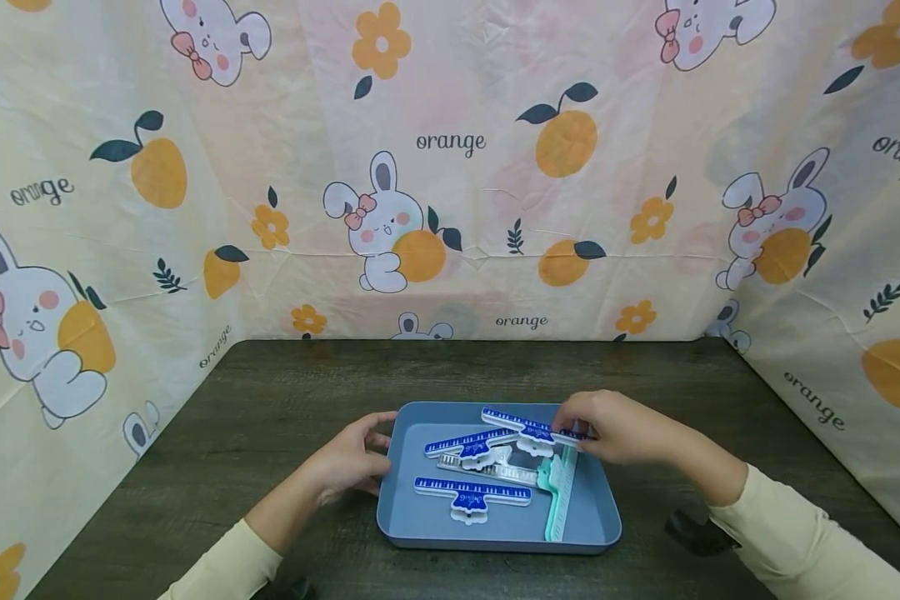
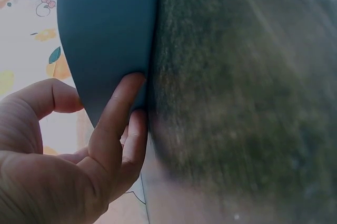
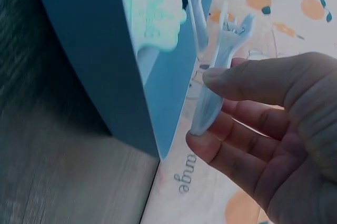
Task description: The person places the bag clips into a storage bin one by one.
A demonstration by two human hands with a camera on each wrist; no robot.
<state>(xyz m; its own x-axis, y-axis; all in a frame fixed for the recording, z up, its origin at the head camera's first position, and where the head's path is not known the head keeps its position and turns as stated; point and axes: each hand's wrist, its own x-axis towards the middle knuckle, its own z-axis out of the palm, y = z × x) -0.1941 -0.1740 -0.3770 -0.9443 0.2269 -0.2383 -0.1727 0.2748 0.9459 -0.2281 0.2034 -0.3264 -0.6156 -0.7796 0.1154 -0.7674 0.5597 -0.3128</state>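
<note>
My left hand (image 1: 352, 458) holds the left edge of a blue-grey tray (image 1: 405, 500); in the left wrist view, fingertips (image 2: 134, 84) press its outer wall and another tip meets the rim. Over the tray's back right, my right hand (image 1: 615, 427) pinches one end of a blue-and-white ruler clip (image 1: 521, 423) between thumb and fingers. This clip slants across the others. Beneath it in the tray lie another blue ruler clip (image 1: 450, 445), a clear clip (image 1: 506, 473) and a mint-green clip (image 1: 562, 492). A third blue clip (image 1: 472, 492) lies nearer the front.
The tray stands on a dark wooden table (image 1: 330, 379). Behind and beside it hangs a cream cloth (image 1: 465, 208) printed with rabbits and oranges. A dark object (image 1: 697, 533) sits below my right forearm.
</note>
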